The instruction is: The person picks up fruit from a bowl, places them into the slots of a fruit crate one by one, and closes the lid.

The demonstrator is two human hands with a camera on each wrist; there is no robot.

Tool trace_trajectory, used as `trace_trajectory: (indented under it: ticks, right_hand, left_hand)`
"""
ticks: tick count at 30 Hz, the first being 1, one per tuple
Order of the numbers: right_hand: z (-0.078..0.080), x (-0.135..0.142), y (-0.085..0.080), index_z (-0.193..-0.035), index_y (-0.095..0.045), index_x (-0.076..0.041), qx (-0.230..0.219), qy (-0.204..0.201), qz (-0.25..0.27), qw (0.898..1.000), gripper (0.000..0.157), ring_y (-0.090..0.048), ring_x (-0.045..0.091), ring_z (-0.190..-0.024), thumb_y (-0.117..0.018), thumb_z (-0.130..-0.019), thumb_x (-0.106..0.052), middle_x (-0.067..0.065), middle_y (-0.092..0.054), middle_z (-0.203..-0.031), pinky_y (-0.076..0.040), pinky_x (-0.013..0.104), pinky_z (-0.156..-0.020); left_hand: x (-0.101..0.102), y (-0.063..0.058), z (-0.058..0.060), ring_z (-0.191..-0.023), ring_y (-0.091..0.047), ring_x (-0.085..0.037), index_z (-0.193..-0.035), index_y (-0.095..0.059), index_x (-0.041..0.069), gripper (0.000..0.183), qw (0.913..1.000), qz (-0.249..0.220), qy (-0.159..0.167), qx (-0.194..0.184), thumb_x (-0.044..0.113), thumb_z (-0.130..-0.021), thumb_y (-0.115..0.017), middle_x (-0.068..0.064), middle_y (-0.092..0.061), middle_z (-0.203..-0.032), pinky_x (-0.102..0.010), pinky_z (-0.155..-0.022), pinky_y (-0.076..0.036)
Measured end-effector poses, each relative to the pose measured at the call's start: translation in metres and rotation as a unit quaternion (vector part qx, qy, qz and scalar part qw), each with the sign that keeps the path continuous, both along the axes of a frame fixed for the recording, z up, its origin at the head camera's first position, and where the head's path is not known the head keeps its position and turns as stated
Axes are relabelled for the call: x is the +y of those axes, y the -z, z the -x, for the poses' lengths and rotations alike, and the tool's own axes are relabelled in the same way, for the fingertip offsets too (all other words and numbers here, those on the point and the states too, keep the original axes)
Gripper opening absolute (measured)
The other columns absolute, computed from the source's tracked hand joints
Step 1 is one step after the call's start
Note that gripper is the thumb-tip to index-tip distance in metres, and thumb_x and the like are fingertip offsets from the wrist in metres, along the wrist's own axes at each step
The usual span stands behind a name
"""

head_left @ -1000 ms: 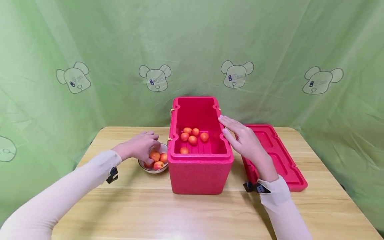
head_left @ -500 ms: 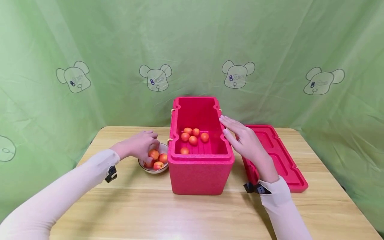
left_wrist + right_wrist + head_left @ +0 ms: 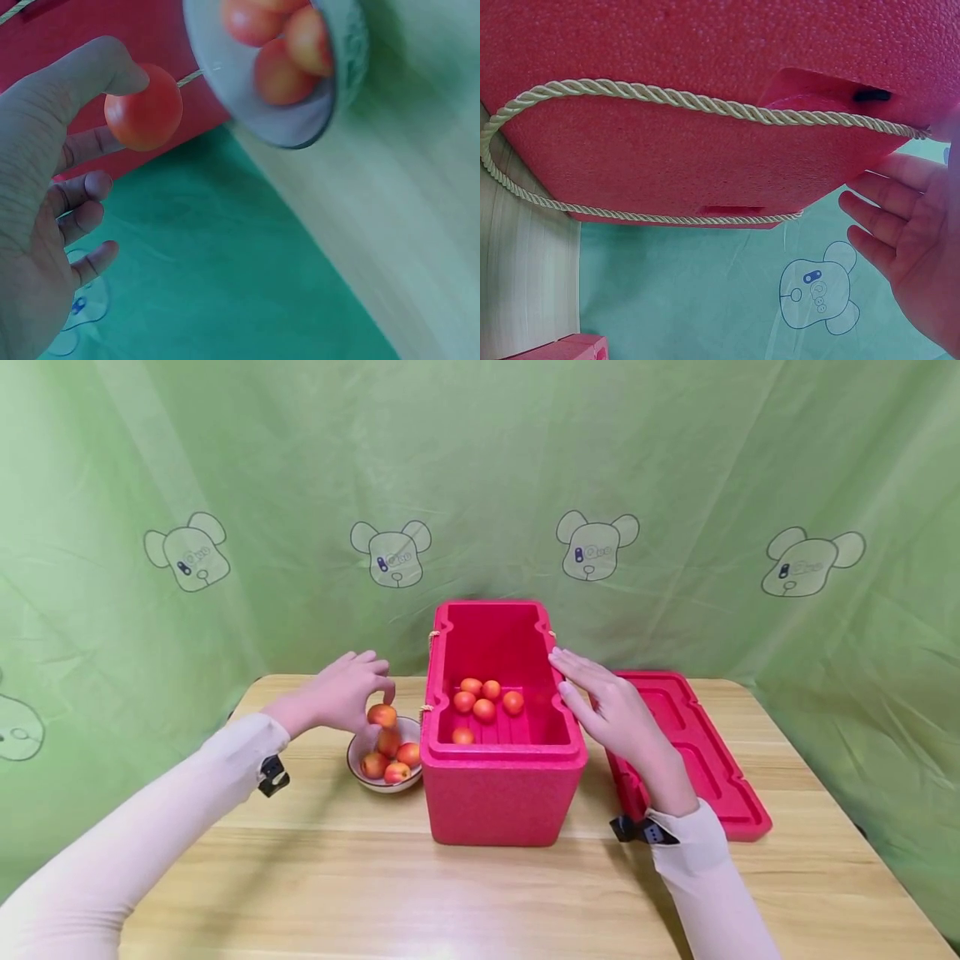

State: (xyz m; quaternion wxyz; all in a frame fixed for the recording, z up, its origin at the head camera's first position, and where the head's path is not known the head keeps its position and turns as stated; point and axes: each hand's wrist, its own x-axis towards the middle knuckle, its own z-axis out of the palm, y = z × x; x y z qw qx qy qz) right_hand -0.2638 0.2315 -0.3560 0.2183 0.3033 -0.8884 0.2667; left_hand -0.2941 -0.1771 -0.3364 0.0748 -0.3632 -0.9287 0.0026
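Between thumb and forefinger my left hand point(image 3: 337, 693) pinches a small round orange-red fruit point(image 3: 382, 715), just above the white bowl point(image 3: 362, 745). The left wrist view shows the fruit point(image 3: 144, 116) at the fingertips, with the other fingers loosely bent. Several similar fruits point(image 3: 397, 772) lie in the bowl, left of a tall red foam box point(image 3: 498, 806). That box has no lid on it, and several fruits point(image 3: 483, 710) lie on its floor. My right hand point(image 3: 618, 714) rests on the box's right rim with its fingers extended.
The red lid point(image 3: 701, 768) lies flat on the wooden table point(image 3: 337, 877), right of the box and partly behind my right forearm. A twisted rope handle point(image 3: 660, 94) hangs along the box's side. Green printed cloth point(image 3: 480, 460) surrounds the table.
My left hand has risen out of the bowl, moving up and slightly left in the head view, with one fruit in its fingers. The right hand has stayed on the rim.
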Motion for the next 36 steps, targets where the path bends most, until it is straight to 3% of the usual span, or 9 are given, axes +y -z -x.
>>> trace_trajectory:
  ticks: [7,12,23,36]
  right_hand:
    - [0.0,0.0,0.001,-0.152,-0.05,-0.02,0.001,-0.001,0.001,1.0,0.053,-0.045,0.024,-0.147,-0.061,-0.1,-0.029,0.002,-0.048,-0.158,-0.045,0.053,-0.111]
    - [0.0,0.001,0.001,-0.152,-0.049,-0.021,0.001,0.0,0.001,1.0,0.053,-0.045,0.024,-0.147,-0.06,-0.1,-0.029,0.002,-0.048,-0.158,-0.045,0.053,-0.11]
    - [-0.001,0.0,0.0,-0.152,-0.05,-0.02,0.001,0.003,-0.004,1.0,0.053,-0.044,0.025,-0.147,-0.06,-0.101,-0.03,0.002,-0.048,-0.158,-0.044,0.053,-0.112]
    - [-0.001,0.0,0.0,-0.151,-0.05,-0.02,0.001,0.007,-0.004,1.0,0.053,-0.045,0.026,-0.147,-0.06,-0.101,-0.031,0.002,-0.048,-0.157,-0.043,0.054,-0.112]
  left_hand:
    - [0.002,-0.031,0.002,-0.095,-0.046,-0.023,-0.092,-0.072,0.02,0.035,0.9993,-0.016,-0.009,0.033,0.036,-0.063,-0.083,0.0,-0.057,-0.093,-0.041,-0.083,-0.038]
    - [0.003,-0.046,0.005,-0.093,-0.046,-0.024,-0.093,-0.072,0.021,0.036,0.9978,-0.037,-0.01,0.053,0.036,-0.062,-0.081,0.0,-0.055,-0.091,-0.04,-0.082,-0.038]
    - [0.012,-0.063,0.011,-0.09,-0.043,-0.024,-0.093,-0.07,0.018,0.035,0.9943,-0.067,-0.009,0.082,0.038,-0.067,-0.081,-0.003,-0.054,-0.091,-0.041,-0.08,-0.038]
    - [0.049,-0.081,0.018,-0.094,-0.044,-0.025,-0.094,-0.071,0.018,0.034,0.9898,-0.089,0.029,0.107,0.038,-0.069,-0.08,-0.004,-0.056,-0.094,-0.039,-0.081,-0.036]
